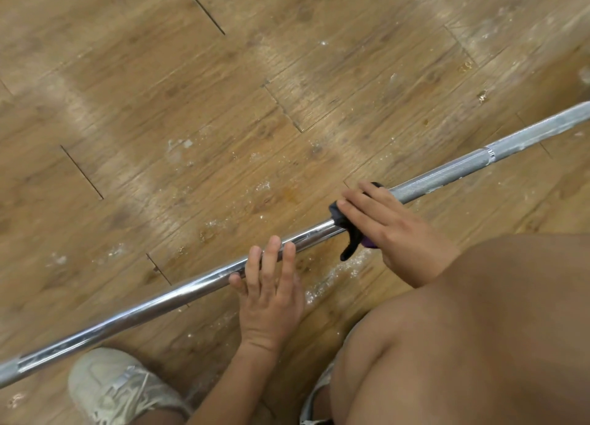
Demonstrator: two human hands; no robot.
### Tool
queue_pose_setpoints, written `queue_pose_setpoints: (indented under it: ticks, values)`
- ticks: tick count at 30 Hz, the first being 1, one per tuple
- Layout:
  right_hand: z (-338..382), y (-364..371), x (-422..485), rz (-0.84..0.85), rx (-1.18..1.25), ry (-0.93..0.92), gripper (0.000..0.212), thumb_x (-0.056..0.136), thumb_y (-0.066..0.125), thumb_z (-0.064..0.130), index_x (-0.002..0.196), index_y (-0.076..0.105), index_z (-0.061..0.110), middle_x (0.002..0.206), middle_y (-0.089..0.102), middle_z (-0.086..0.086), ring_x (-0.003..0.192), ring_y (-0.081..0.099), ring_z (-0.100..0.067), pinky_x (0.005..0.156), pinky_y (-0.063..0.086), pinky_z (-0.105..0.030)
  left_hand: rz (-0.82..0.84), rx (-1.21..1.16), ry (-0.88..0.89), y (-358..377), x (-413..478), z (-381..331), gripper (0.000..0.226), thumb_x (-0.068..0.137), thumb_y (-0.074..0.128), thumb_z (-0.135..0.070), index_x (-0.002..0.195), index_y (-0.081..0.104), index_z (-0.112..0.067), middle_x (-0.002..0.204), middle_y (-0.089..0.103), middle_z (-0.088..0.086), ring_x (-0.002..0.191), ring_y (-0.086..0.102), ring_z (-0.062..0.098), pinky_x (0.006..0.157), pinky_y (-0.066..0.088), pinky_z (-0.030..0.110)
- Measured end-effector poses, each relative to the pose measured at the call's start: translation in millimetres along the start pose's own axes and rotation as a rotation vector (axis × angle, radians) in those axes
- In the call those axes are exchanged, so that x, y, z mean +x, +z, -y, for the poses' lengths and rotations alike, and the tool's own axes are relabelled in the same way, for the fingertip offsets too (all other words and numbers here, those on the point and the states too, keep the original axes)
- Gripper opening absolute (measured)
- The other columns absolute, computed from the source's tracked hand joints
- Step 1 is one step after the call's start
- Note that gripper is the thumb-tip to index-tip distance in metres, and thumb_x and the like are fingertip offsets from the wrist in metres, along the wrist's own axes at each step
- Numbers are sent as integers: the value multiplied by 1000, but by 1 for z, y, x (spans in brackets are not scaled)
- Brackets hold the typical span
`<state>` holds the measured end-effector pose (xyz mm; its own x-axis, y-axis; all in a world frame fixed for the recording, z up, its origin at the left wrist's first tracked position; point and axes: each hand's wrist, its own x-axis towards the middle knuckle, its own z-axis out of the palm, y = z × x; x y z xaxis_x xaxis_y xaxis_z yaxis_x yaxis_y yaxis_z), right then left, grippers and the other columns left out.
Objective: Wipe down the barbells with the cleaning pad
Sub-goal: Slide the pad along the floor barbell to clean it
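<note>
Okay, nearest the camera: a bare knee [479, 328] fills the lower right, and a pale laced sneaker [118, 389] sits at the lower left on the floor. Just beyond, the left hand [271, 293] reaches up from the bottom edge. Its fingers are straight and slightly spread, laid flat across the smooth chrome part of the barbell [178, 292], with nothing curled around it. Further right, the right hand [392, 229] lies on top of the cleaning pad [346, 229], fingers straight and close together, pressing it onto the bar; the thumb is hidden. The pad is dark with a purple bit by the palm. It wraps over the bar where the smooth part meets the knurled part, and one dark end hangs below. The barbell runs diagonally from lower left to upper right and looks to lie on the wood plank floor [191, 89]. White dusty specks are scattered on the boards near the hands and beyond.
</note>
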<state>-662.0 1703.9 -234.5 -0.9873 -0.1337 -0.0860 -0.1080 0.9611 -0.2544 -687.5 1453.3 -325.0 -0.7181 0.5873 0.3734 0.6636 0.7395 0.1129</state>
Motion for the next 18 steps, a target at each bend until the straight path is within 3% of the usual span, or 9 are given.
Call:
queue_pose_setpoints:
  ticks: [2, 4, 6, 9, 12, 14, 18]
  values:
    - [7, 2, -1, -17, 6, 50, 67, 74, 59, -25, 138, 54, -7, 143, 54, -23, 137, 41, -47, 110, 38, -63, -1, 8, -2, 1, -2, -2, 88, 88, 57, -25, 163, 13, -15, 167, 15, 4, 158, 3, 26, 124, -13, 50]
    - [20, 7, 3, -38, 41, -27, 49, 95, 33, -14, 139, 55, -6, 143, 55, -22, 138, 40, -45, 112, 36, -62, -2, 4, -12, 2, -2, -2, 89, 88, 57, -26, 163, 13, -15, 162, 20, 5, 158, 3, 25, 124, -14, 49]
    - [29, 8, 8, 7, 73, -119, 54, 103, 16, -1, 140, 55, -5, 144, 55, -20, 138, 43, -43, 115, 33, -55, -5, 10, -10, 2, -1, -1, 88, 89, 56, -27, 164, 12, -15, 161, 21, 6, 158, 3, 25, 123, -14, 49]
    - [15, 1, 11, 2, 63, -99, 57, 86, 34, 0, 139, 56, -5, 142, 56, -20, 137, 44, -41, 116, 31, -49, -22, -6, -21, 1, 2, 0, 88, 89, 57, -30, 164, 13, -15, 161, 22, 6, 158, 5, 24, 124, -13, 49]
    - [1, -2, 8, -48, 68, 63, 65, 75, 56, -20, 138, 56, -5, 143, 56, -20, 138, 41, -42, 114, 37, -55, -19, -24, -42, 2, 8, 1, 88, 90, 59, -33, 163, 13, -16, 161, 22, 5, 158, 5, 23, 124, -13, 49]
    - [8, 4, 11, -84, 71, 81, 66, 76, 54, -25, 139, 55, -4, 143, 55, -19, 139, 38, -41, 112, 38, -59, -27, -29, -64, 3, 13, 2, 86, 91, 58, -34, 163, 15, -16, 161, 23, 4, 158, 5, 22, 124, -14, 48]
    - [8, 6, 24, -6, 133, -67, 73, 74, 52, -25, 144, 52, -2, 148, 52, -17, 142, 41, -42, 113, 38, -59, -19, -25, -79, 4, 21, 5, 78, 96, 53, -39, 162, 19, -17, 158, 33, 7, 158, 9, 24, 125, -13, 48]
